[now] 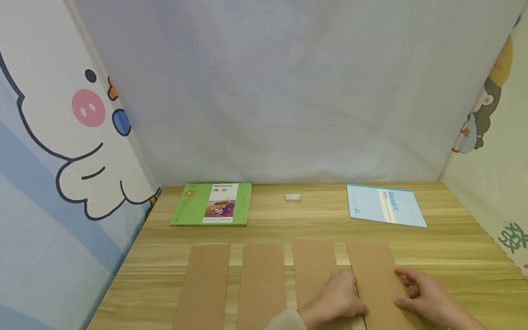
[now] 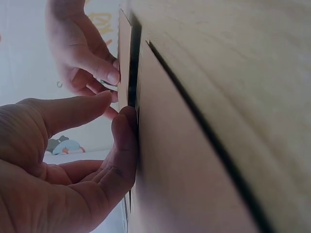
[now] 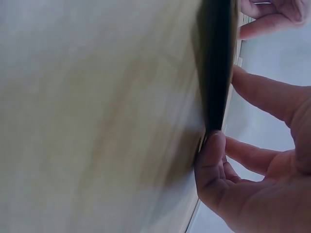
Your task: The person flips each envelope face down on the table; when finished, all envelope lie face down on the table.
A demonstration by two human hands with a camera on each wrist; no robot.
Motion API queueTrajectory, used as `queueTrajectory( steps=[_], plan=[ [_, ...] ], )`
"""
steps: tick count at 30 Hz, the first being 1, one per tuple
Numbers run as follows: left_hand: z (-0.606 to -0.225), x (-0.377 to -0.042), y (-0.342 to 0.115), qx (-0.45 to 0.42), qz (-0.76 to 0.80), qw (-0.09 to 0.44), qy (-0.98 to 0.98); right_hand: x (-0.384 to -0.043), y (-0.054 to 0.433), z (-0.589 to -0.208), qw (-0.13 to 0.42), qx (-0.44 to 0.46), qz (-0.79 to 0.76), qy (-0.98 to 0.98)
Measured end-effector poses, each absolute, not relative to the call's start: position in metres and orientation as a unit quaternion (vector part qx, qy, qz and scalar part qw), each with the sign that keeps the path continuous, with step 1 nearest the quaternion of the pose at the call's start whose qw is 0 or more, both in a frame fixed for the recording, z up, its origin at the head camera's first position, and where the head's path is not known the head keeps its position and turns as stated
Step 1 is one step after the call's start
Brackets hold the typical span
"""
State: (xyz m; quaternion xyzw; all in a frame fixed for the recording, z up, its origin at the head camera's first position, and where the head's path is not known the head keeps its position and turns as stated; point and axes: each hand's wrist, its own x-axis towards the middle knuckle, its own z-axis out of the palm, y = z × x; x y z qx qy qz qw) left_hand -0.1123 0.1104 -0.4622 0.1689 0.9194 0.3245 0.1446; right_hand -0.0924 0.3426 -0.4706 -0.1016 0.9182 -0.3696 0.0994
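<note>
Several brown rectangular cardboard pieces lie in a row on the table. Both hands are at the rightmost cardboard piece, one on each long side. My left hand pinches its left edge, reaching over the neighbouring cardboard piece. In the left wrist view, thumb and fingers of the left hand meet at that edge, which sits slightly raised. On the opposite side my right hand pinches the right edge. The right wrist view shows the dark underside of the cardboard lifted off the table, with the right hand gripping its rim.
Two more cardboard pieces, one far left and one beside it, lie flat. Along the back stand out a green book, a white eraser and a light blue notebook. Fabric walls enclose the wooden table.
</note>
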Motion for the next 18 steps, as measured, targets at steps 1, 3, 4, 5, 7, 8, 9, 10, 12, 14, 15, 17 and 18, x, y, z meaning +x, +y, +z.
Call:
queueTrajectory(
  steps=[1,3,4,5,7,8,9,10,12,14,15,17,18],
  plan=[
    [-0.462,-0.112,0.11,0.171,0.324,0.143,0.919,-0.092,0.343,-0.471,0.099,-0.102,-0.369,0.919],
    [-0.462,-0.113,0.109,0.174,0.326,0.141,0.918,-0.092,0.343,-0.471,0.097,-0.105,-0.367,0.919],
    [-0.462,-0.113,0.109,0.173,0.328,0.142,0.918,-0.092,0.343,-0.471,0.096,-0.106,-0.367,0.919],
    [-0.462,-0.113,0.109,0.172,0.329,0.142,0.918,-0.092,0.343,-0.472,0.093,-0.107,-0.368,0.919],
    [-0.462,-0.114,0.108,0.167,0.331,0.145,0.917,-0.091,0.343,-0.473,0.09,-0.108,-0.371,0.918],
    [-0.462,-0.114,0.108,0.166,0.331,0.146,0.917,-0.091,0.343,-0.472,0.088,-0.109,-0.372,0.917],
    [-0.462,-0.114,0.108,0.163,0.333,0.149,0.917,-0.091,0.343,-0.472,0.086,-0.109,-0.376,0.916],
    [-0.461,-0.113,0.107,0.16,0.338,0.153,0.915,-0.09,0.343,-0.472,0.084,-0.105,-0.378,0.916],
    [-0.461,-0.113,0.105,0.166,0.35,0.154,0.909,-0.09,0.343,-0.47,0.085,-0.095,-0.376,0.918],
    [-0.46,-0.112,0.1,0.179,0.364,0.158,0.9,-0.091,0.345,-0.468,0.086,-0.087,-0.378,0.918],
    [-0.459,-0.111,0.097,0.186,0.37,0.159,0.896,-0.091,0.345,-0.468,0.088,-0.08,-0.38,0.917],
    [-0.458,-0.11,0.09,0.203,0.379,0.163,0.888,-0.093,0.347,-0.466,0.086,-0.073,-0.373,0.921],
    [-0.458,-0.11,0.085,0.214,0.381,0.161,0.885,-0.093,0.348,-0.466,0.085,-0.072,-0.371,0.922]
  ],
)
